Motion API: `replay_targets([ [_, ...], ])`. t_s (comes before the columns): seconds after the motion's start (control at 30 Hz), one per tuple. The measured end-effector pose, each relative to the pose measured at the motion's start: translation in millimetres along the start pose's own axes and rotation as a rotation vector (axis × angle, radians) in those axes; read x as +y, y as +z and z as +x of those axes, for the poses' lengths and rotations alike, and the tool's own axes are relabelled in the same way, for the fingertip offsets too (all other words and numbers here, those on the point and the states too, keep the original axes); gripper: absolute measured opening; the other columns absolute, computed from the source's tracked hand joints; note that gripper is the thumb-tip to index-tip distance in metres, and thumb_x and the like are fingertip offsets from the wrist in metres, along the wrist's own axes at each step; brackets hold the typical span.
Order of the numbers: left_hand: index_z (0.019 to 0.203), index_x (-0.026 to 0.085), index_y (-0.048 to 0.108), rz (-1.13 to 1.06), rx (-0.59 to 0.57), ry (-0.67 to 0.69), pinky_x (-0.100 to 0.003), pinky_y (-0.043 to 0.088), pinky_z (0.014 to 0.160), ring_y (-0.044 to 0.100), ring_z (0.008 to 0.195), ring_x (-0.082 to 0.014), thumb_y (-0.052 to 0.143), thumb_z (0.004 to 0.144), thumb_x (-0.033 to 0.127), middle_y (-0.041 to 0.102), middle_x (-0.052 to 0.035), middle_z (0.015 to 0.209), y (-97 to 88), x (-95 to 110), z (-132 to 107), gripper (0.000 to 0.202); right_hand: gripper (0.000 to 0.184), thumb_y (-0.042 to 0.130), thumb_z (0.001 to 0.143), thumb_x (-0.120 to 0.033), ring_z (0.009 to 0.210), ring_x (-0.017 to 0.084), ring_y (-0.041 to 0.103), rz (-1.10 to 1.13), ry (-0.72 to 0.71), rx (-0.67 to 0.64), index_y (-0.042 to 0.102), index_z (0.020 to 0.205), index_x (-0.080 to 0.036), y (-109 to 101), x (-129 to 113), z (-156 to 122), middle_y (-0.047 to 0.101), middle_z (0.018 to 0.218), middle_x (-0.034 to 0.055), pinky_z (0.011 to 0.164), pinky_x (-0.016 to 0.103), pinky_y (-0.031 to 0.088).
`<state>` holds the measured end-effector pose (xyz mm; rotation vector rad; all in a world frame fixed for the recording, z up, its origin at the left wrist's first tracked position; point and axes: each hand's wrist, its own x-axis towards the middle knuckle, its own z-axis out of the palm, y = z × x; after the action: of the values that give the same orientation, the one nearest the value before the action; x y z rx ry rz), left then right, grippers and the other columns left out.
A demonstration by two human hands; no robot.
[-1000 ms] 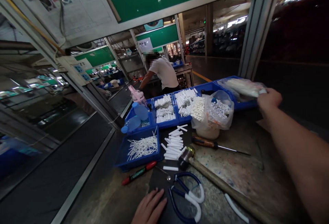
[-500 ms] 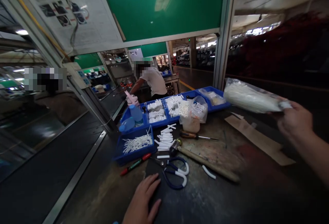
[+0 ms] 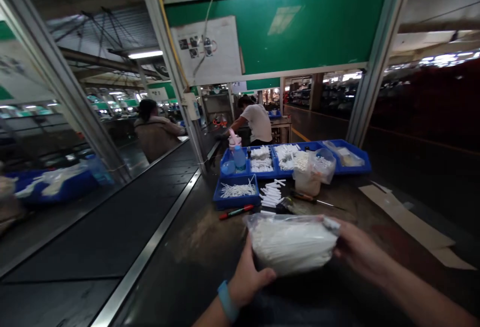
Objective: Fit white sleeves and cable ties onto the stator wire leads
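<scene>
A clear plastic bag of thin white strips (image 3: 294, 244), which look like cable ties, is held level above the near part of the workbench. My left hand (image 3: 249, 274), with a blue band at the wrist, grips the bag's left end, its thumb in front and its other fingers hidden behind. The gathered right end of the bag is pinched in my right hand (image 3: 352, 244). Behind the bag lie a loose pile of short white tubes (image 3: 271, 194), a red and green marker (image 3: 236, 212) and a screwdriver (image 3: 305, 197). The bag hides the scissors and most of the hammer.
A small blue tray (image 3: 236, 203) holds loose white strips. Behind it stand blue bins (image 3: 275, 171) with white tubes, a blue bottle (image 3: 239, 158) and plastic bags. Brown cardboard strips (image 3: 408, 219) lie right. A dark conveyor belt (image 3: 112, 237) runs along the left. Two people are beyond.
My right hand has brought the bag from the far right to the front middle. My left hand has lifted off the bench and taken hold of the bag's left end. The view has shifted.
</scene>
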<state>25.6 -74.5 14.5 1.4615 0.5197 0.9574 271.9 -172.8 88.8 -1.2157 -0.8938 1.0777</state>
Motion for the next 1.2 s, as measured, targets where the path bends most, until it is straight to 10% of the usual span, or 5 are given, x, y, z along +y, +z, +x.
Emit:
replay_targets([
  [0.13, 0.116, 0.012, 0.056, -0.304, 0.319, -0.205, -0.043, 0.043, 0.098, 0.059, 0.108, -0.031, 0.076, 0.065, 0.042, 0.064, -0.0158, 0.116, 3.1, 10, -13, 0.063, 0.05, 0.068, 0.073, -0.052, 0.068, 0.019, 0.058, -0.006, 0.049, -0.306, 0.063, 0.11, -0.019, 35, 12, -1, 0.061, 0.082, 0.0067, 0.06, 0.028, 0.051],
  [0.3, 0.121, 0.017, 0.055, -0.663, 0.484, -0.236, -0.04, 0.043, 0.1, 0.059, 0.111, -0.0271, 0.067, 0.076, 0.036, 0.068, -0.0098, 0.111, -1.7, 19, -20, 0.05, 0.064, 0.075, 0.067, -0.041, 0.115, 0.03, 0.047, -0.335, -0.272, -0.301, 0.055, 0.123, -0.02, 53, 26, -2, 0.051, 0.125, 0.0113, 0.098, 0.042, 0.039],
  [0.57, 0.098, 0.013, 0.068, -0.917, 0.353, -0.354, -0.041, 0.032, 0.11, 0.054, 0.118, -0.0265, 0.057, 0.084, 0.029, 0.071, -0.0086, 0.105, -23.7, 8, -25, 0.024, 0.04, 0.055, 0.081, -0.053, 0.055, 0.018, 0.054, -0.355, -0.207, -0.029, 0.069, 0.086, -0.016, 53, 30, -11, 0.063, 0.07, 0.0051, 0.049, 0.024, 0.042],
  [1.2, 0.106, 0.015, 0.066, -0.896, 0.192, -0.277, -0.042, 0.028, 0.111, 0.047, 0.125, -0.0254, 0.047, 0.089, 0.034, 0.067, -0.0082, 0.113, -35.8, 16, -17, 0.032, 0.037, 0.058, 0.081, -0.051, 0.056, 0.019, 0.057, -0.368, -0.25, 0.136, 0.071, 0.085, -0.016, 44, -3, -12, 0.063, 0.066, 0.0035, 0.049, 0.025, 0.044],
])
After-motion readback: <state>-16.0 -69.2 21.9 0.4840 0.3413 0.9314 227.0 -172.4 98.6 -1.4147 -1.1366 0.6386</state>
